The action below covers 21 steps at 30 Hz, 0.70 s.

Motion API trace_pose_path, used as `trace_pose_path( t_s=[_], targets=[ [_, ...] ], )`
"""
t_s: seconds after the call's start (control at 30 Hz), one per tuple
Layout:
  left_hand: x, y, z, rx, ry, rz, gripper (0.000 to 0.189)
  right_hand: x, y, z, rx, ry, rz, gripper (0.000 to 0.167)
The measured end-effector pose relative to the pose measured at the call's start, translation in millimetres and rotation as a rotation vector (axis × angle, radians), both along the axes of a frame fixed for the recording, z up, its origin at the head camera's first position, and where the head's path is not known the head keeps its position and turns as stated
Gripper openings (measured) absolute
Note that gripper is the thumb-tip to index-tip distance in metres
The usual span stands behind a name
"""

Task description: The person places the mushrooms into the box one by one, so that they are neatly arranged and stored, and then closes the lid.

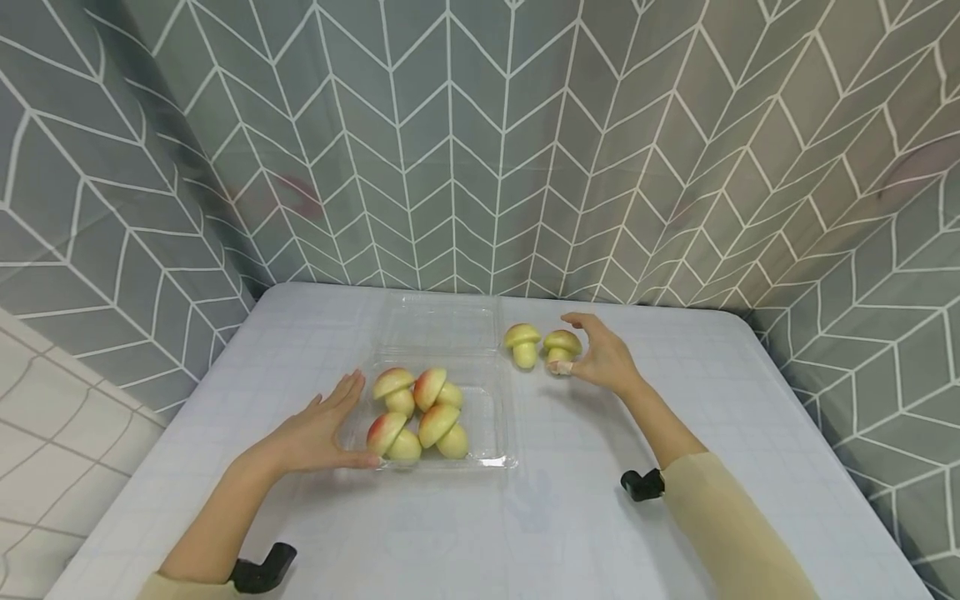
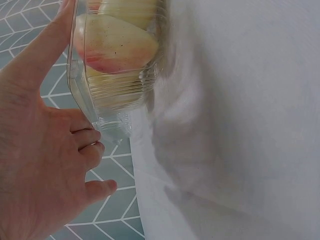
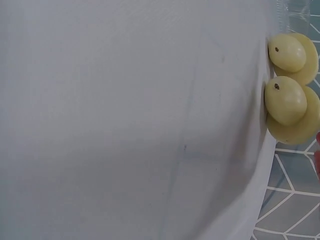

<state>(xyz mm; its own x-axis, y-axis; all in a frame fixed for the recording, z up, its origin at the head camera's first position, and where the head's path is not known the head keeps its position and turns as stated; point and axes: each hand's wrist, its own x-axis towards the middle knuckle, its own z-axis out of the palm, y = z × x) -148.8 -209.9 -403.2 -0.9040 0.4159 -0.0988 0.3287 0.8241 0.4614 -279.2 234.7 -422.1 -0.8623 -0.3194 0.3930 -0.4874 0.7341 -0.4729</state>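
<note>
A clear plastic clamshell box (image 1: 487,417) lies on the table with its lid (image 1: 442,325) folded back. Several yellow mushroom-shaped pieces with red-blushed caps, one of them a front piece (image 1: 442,432), fill its left side. My left hand (image 1: 318,429) spreads along the box's left side, thumb at the front corner; in the left wrist view its fingers touch the clear wall (image 2: 82,85). Right of the lid stand two more pieces, a left mushroom (image 1: 524,346) and a right mushroom (image 1: 562,346). My right hand (image 1: 603,354) surrounds the right one loosely, thumb by its stem and forefinger raised beyond its cap.
A white cloth covers the table (image 1: 465,533). Behind it hangs a grey curtain (image 1: 480,150) with white chevron lines, close along the far edge. Black wrist cameras, one on the left wrist (image 1: 262,568) and one on the right (image 1: 642,484), stick out over the cloth.
</note>
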Motion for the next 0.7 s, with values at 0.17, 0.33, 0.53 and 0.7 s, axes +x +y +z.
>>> trace_pose_path(
  t_s=[0.17,0.33,0.53,0.7],
  targets=[
    [0.7,0.3,0.9,0.004,-0.003,0.002,0.125,-3.5,-1.5,-4.8,0.028,-0.079,-0.049,0.087],
    [1.8,0.9,1.8,0.011,-0.003,0.002,0.125,-5.6,-3.3,-8.2,0.065,-0.108,-0.064,0.089],
    [2.3,1.7,1.9,0.010,0.005,0.000,0.124,-6.1,-4.0,-12.9,0.144,-0.128,-0.066,0.085],
    [1.5,1.1,0.2,0.001,0.007,0.001,0.125,-5.5,-3.7,-15.8,0.192,-0.128,-0.060,0.080]
  ],
)
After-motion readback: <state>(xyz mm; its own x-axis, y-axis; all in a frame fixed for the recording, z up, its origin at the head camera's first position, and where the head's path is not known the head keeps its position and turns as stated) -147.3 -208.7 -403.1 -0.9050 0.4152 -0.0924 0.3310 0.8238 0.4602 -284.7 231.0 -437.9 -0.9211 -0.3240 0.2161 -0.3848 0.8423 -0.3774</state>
